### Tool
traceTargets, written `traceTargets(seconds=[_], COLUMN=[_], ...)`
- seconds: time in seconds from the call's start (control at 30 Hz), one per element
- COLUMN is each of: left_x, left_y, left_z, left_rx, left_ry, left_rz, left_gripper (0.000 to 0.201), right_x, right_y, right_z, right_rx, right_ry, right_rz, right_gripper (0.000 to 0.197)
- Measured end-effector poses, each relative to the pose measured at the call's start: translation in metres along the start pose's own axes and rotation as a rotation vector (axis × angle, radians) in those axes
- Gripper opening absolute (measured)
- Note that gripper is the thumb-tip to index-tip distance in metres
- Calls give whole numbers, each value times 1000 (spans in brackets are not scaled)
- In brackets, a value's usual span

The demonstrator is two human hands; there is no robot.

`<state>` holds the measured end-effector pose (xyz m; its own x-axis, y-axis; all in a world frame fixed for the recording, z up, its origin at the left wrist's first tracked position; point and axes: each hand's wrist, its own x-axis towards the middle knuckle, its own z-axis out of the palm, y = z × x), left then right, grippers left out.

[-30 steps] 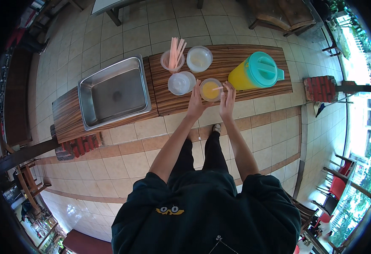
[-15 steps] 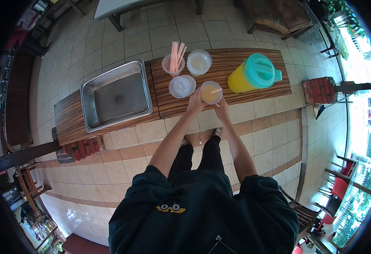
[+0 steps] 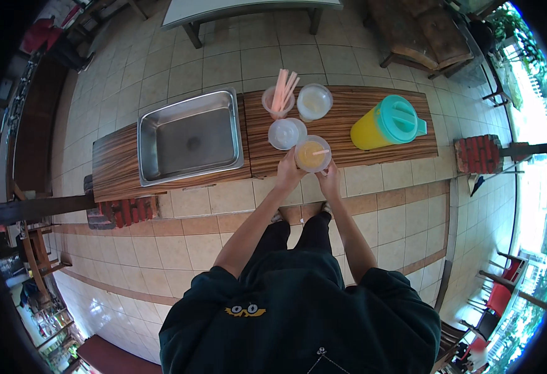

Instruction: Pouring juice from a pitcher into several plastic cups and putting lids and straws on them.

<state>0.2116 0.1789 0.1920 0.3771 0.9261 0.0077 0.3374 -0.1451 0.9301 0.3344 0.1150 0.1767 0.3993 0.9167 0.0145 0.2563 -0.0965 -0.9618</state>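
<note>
Close to the near edge of the wood-grain table, a clear plastic cup (image 3: 309,164) of yellow drink is between my hands, with a pale pink straw (image 3: 321,152) leaning in it. My left hand (image 3: 290,172) is closed on the cup's left side. On its lower right side, my right hand (image 3: 329,182) has its fingers closed too; the cup partly hides the fingertips. Just beyond my left hand are clear empty-looking cups (image 3: 282,134). Behind them, a clear tub (image 3: 268,98) bears several pink straws (image 3: 284,93), beside another clear tub (image 3: 315,101) with whitish contents.
A yellow pitcher (image 3: 369,129) with a turquoise lid (image 3: 399,118) lies or leans toward the right on the wood-grain table (image 3: 342,100). Leftward is a deep steel pan (image 3: 192,167). Brick posts (image 3: 476,155) flank the table. Beyond are a white-topped table (image 3: 236,11) and a brown bench (image 3: 411,37).
The view has shifted, so the table appears lower and further right. Relative to the clear cups, the drink cup in my hands has moved left and slightly nearer me.
</note>
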Motion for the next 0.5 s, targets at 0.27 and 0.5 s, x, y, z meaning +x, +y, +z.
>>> traceTargets(seconds=[0.27, 0.5], left_x=[-18, -19], left_y=[20, 15], left_z=[-58, -116], left_rx=[14, 10], left_ry=[143, 303], left_rz=[23, 4], left_gripper=[58, 55], right_x=[-1, 17], right_y=[-34, -77], right_z=[36, 83], right_rx=[-123, -1], right_ry=[-49, -205], right_rz=[-89, -174], right_gripper=[43, 47])
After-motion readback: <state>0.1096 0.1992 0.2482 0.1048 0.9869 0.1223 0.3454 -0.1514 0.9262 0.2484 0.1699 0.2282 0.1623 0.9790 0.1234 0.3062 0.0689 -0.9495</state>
